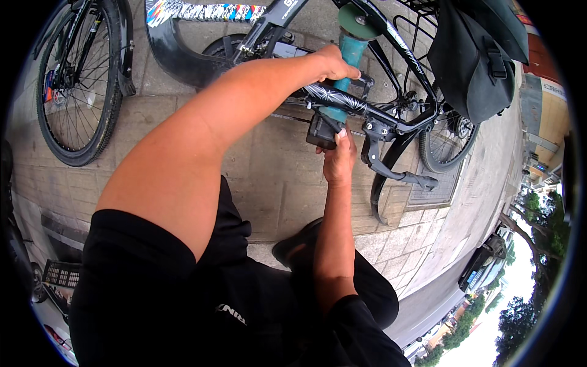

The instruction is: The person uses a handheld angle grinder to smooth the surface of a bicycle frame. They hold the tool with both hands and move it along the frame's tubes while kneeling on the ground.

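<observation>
A cordless angle grinder (pixel 351 52) with a teal body lies across the black bicycle frame (pixel 358 105). At its far end is a round green disc (pixel 359 20), and a black battery block (pixel 322 130) sits at its near end. A frame tube with a white pattern crosses the tool's middle and hides part of it. My left hand (pixel 333 63) is closed at the upper part of the body, below the disc. Around the battery end my right hand (pixel 340 156) is closed, its thumb against the black block.
A black kickstand (pixel 397 173) and a crank sit close to my right hand. Black pannier bags (pixel 474 61) hang over the rear wheel (pixel 449 137). To the left stands another bicycle wheel (pixel 79 82). Paving slabs (pixel 269 183) lie beneath, with a road and parked cars (pixel 489 257) beyond.
</observation>
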